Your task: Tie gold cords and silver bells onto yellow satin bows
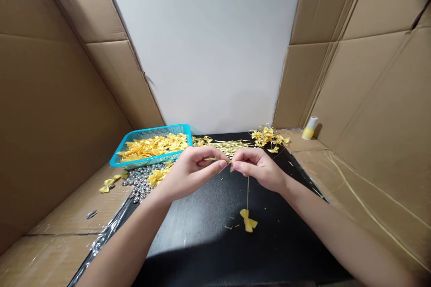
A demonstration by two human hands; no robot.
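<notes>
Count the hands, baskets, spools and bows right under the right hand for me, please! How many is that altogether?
Hands: 2, a left hand and a right hand
Baskets: 1, a blue basket
Spools: 1, a white and yellow spool
Bows right under the right hand: 1, a yellow bow
Total: 5

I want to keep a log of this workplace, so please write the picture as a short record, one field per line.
Left hand: pinching thin gold strands
Right hand: fingertips together, close to the left's; exact grip unclear
Yellow bow: below the right hand, at the lower end of a thread
Work surface: black table
Left side: turquoise basket of yellow pieces; silver pieces in front
Far right: heap of yellow bows; spool on cardboard
</notes>
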